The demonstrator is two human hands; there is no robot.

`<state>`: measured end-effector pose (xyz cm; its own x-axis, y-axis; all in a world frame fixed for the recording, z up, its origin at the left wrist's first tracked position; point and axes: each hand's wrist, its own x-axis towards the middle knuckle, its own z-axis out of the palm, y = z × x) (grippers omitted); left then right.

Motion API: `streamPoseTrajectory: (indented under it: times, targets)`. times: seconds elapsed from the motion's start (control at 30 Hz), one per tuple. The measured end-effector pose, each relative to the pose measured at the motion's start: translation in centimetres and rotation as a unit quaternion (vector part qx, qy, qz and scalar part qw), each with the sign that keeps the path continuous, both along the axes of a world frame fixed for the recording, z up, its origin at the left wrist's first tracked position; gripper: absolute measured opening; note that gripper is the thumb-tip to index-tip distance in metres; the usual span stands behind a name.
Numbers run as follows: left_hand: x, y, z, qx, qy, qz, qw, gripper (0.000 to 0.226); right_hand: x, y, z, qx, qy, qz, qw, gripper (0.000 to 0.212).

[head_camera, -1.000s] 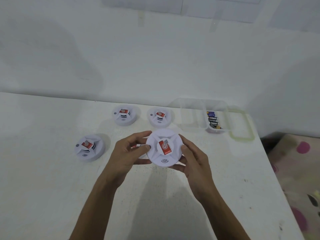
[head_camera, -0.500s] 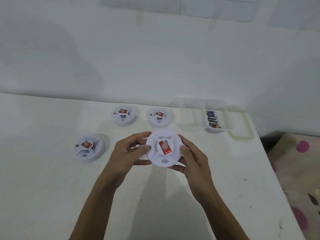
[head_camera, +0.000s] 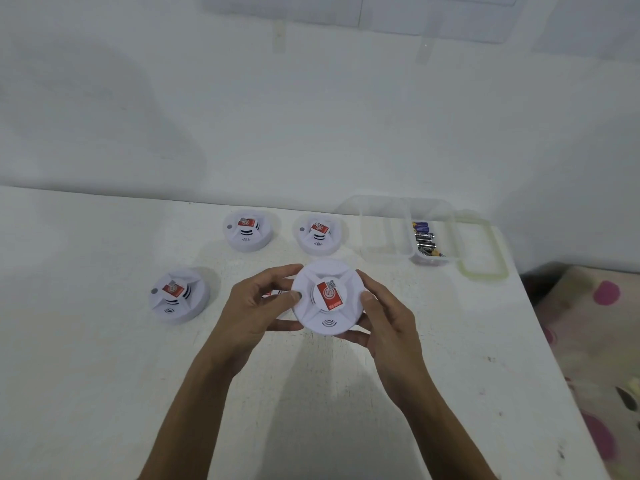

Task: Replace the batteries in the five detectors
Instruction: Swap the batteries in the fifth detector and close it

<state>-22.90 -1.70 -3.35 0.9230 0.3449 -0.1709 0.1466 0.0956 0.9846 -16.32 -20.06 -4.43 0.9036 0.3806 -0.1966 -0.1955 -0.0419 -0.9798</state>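
both hands (head_camera: 256, 306) (head_camera: 388, 317) pinch the detector (head_camera: 327, 301) by its rim above the table (head_camera: 104, 375), so i'd twist gently, thumbs bracing the face, to free the base.

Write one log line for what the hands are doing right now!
action: holding detector above table | left hand: grips detector | right hand: grips detector | batteries: in clear box, untouched

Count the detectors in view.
4: held detector between left hand and right hand; left detector on the table; back-left detector; back-right detector. A fifth may hide behind the left hand.
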Motion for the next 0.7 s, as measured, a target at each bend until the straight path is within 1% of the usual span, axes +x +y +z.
streamPoseTrajectory:
  times: [0.23,0.43,0.6,0.7]
  targets:
    - [-0.08,0.05,0.05,-0.008,-0.006,-0.009,1.000,0.030,-0.06,-0.03,0.15,0.009,-0.001,0.001,1.000,0.032]
    - [-0.14,-0.08,0.24,-0.040,-0.007,-0.014,0.999,0.029,-0.07,-0.01,0.02,0.010,0.016,-0.008,1.000,0.033]
    - [-0.29,-0.13,0.21,-0.041,-0.015,-0.025,0.999,0.031,-0.12,-0.03,0.21,0.019,0.020,-0.010,1.000,0.030]
    - [-0.37,-0.14,0.28,-0.042,-0.019,-0.031,0.998,0.033,-0.09,-0.05,0.20,0.013,0.021,-0.009,1.000,0.033]
